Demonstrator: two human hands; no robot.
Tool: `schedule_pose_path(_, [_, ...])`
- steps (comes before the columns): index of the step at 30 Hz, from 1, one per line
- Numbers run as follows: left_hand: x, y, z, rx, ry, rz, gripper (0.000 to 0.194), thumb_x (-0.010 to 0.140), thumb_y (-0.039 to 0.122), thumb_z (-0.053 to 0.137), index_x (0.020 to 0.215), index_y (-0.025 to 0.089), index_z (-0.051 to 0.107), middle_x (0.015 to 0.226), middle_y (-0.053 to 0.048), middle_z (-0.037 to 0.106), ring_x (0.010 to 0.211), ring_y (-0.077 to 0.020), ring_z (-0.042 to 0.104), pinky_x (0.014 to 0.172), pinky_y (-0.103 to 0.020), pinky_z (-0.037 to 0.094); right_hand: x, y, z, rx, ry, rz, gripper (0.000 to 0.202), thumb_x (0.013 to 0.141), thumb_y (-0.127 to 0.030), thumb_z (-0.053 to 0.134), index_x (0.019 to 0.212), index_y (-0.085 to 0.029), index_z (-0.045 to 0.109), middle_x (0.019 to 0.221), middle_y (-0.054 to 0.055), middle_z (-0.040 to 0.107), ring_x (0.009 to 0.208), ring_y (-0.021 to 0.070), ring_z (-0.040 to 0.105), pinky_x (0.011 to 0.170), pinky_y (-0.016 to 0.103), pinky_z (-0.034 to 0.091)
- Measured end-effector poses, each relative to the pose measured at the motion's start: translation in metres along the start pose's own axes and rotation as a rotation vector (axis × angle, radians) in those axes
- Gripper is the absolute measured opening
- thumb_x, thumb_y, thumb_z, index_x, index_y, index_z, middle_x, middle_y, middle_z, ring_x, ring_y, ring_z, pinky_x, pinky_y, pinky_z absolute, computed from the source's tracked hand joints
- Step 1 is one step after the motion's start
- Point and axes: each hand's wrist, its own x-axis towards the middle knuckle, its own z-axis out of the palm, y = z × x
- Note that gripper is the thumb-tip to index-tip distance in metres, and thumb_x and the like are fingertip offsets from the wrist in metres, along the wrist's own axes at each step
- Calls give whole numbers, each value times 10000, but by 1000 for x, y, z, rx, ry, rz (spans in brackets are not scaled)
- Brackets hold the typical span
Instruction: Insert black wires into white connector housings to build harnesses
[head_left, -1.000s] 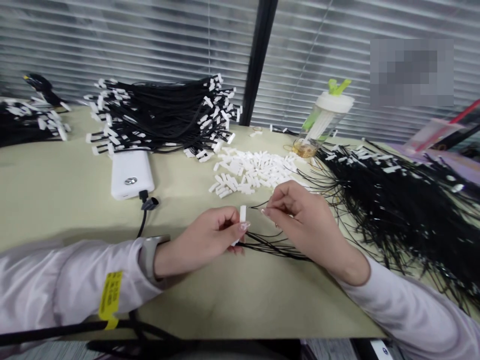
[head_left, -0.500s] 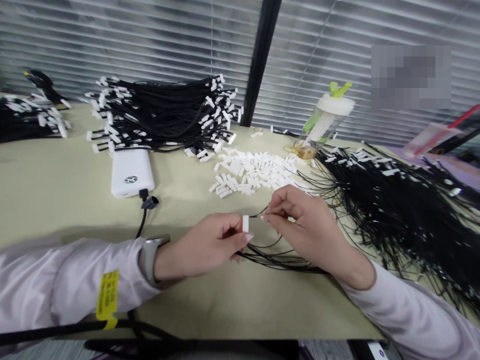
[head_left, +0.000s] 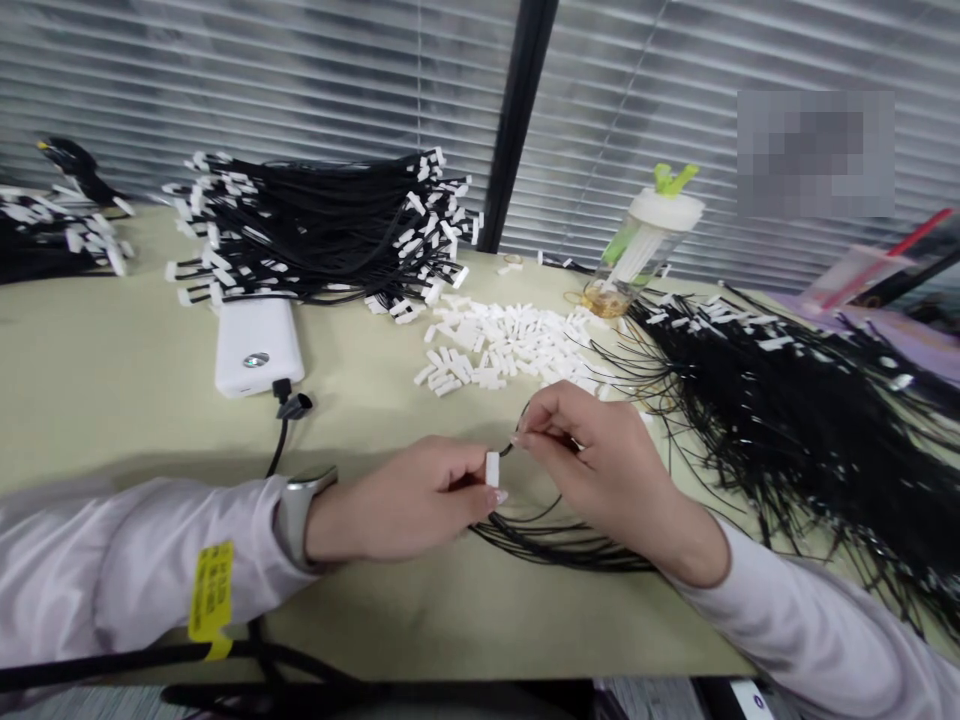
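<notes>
Between the thumb and fingers of my left hand is a small white connector housing, held upright. My right hand, just to the right, pinches a thin black wire whose end meets the upper part of the housing. How deep the wire sits inside it I cannot see. Below both hands a loose bundle of black wires runs from under my left fingers toward my right wrist. Beyond the hands lies a heap of loose white connector housings.
A stack of black cables with white connectors lies at the back. A white power bank with a plugged-in cord sits at left. Many black wires spread across the right. A clear jar with a white lid stands behind them.
Both hands have come slightly lower. My right fingers and the wire are a little closer to the housing, and the wire now bends upward from it.
</notes>
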Motion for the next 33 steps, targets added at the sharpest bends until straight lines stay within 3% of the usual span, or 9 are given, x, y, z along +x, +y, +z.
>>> schedule_pose_path(12, [0, 3, 1, 6, 44, -28, 218, 814, 280, 417, 626, 170, 426, 548, 53, 463, 517, -80, 424, 490, -204, 327, -4, -1, 1, -5, -4, -33, 156, 721, -49, 500, 789, -189, 508, 606, -65, 547, 522, 37, 481, 507, 152, 340])
schedule_pose_path(21, [2, -1, 3, -144, 32, -68, 206, 817, 315, 410, 677, 168, 445, 582, 42, 464, 531, -90, 459, 504, -212, 371, -3, 0, 4, 202, -31, 111, 102, 747, -152, 529, 836, -190, 496, 716, -7, 624, 636, 97, 588, 554, 189, 434])
schedule_pose_path(33, [4, -3, 5, -223, 59, -85, 199, 822, 294, 410, 667, 170, 428, 580, 50, 429, 512, -76, 445, 485, -198, 385, -4, -4, 8, 151, 37, 12, 137, 746, -106, 505, 846, -198, 520, 748, -13, 643, 671, 96, 604, 574, 188, 435])
